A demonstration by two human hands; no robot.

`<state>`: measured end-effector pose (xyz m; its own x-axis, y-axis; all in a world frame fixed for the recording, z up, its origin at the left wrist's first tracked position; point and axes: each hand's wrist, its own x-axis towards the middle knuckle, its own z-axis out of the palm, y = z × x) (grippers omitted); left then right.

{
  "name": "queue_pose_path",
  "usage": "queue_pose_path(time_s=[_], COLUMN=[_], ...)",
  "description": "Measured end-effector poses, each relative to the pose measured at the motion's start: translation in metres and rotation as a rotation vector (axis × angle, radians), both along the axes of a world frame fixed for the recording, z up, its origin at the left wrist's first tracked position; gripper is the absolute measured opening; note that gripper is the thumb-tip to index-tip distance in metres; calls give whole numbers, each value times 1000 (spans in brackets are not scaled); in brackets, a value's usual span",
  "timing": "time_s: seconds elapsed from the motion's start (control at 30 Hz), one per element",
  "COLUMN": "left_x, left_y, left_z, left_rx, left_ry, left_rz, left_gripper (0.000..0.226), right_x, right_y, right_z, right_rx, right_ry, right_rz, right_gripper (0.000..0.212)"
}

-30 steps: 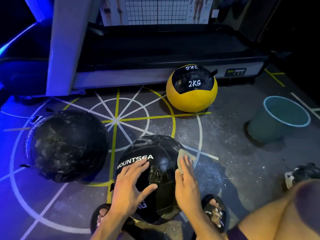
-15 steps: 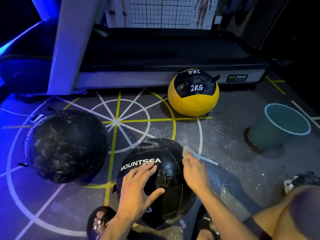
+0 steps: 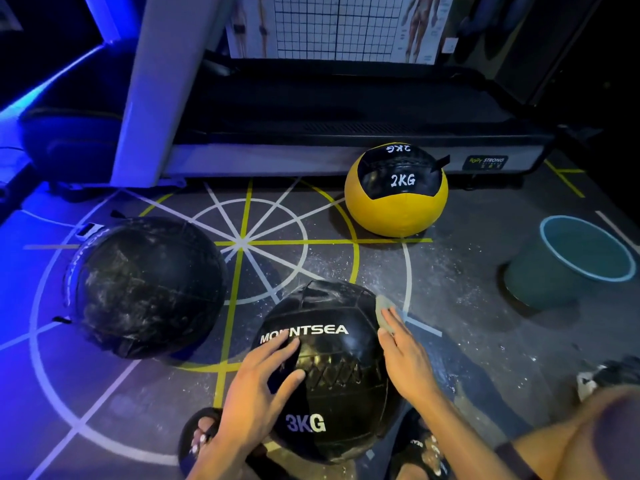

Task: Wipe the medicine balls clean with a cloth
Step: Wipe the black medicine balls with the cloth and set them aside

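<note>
Head view: black 3KG MOUNTSEA medicine ball (image 3: 332, 368) sits on the marked floor (image 3: 450, 306) between the person's feet – left hand (image 3: 258, 386) rests spread on it. Right hand (image 3: 403, 355) presses a pale cloth (image 3: 382, 311) flat-fingered against its right side

The 3KG ball (image 3: 332, 372) sits on the floor (image 3: 460, 306) nearest the person, between their feet, with the left hand (image 3: 258, 386) on its top and the right hand (image 3: 405, 355) pressing a cloth (image 3: 382, 311) to its right side. A larger ball (image 3: 145, 285) lies to its left, the 2KG ball (image 3: 396, 190) behind it against the treadmill (image 3: 346, 126), and a bucket (image 3: 568, 261) stands far right.
</note>
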<state>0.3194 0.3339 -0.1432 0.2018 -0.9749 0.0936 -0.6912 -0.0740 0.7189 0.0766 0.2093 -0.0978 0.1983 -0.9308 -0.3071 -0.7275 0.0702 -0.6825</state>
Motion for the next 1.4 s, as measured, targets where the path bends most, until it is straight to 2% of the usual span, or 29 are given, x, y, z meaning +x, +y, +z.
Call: queue_pose_path(time_s=[0.13,0.27,0.37,0.53,0.7,0.77,1.03,1.4], left_x=[-8,-4,1,-16,-27,-25,-29,-40], left_y=[0,0,1,-1,-7,-9,-27,-18], left_z=[1,-4,-3,2,0,-1,9,20], left_rx=[2,3,18,14,-1,1,87,190], left_ry=[-1,-9,-23,-13,-64,-67,-105,-120], left_rz=[-27,-15,-32,-52,-80,-87,-166,-158], left_gripper=[56,55,55,54,56,57,55,52], right_x=[22,60,46,16,57,55,-14,-30], right_y=[-7,-1,-3,-19,-3,-4,8,16], right_z=[5,15,9,9,18,17,14,2], right_rx=[1,-173,-257,-48,-189,-178,-31,-106], right_ry=[95,214,275,209,312,296,201,86], right_rz=[-36,234,373,40,282,341,94,83], right_gripper=[52,55,55,52,54,54,52,63])
